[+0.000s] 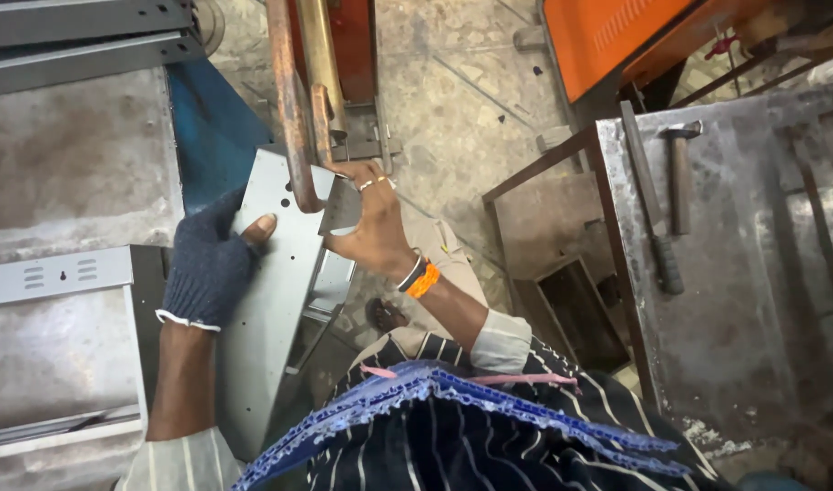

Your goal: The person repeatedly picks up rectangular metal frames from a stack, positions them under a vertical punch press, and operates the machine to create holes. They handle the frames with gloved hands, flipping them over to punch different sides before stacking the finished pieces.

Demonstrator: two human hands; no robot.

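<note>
Grey metal panel (280,273) between both hands' fingers (366,186)

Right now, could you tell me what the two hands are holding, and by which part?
Both hold a grey sheet-metal panel: the gloved left hand grips its left edge, and the bare right hand pinches its upper right corner.

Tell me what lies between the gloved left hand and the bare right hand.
In the head view, the grey sheet-metal panel spans between left hand and right hand; a rusty bent rod crosses it.

2 hands (207,264), 1 bent sheet-metal panel (271,300), 1 hammer (678,173), 1 file (653,209), 1 orange cabinet (617,36)
</note>
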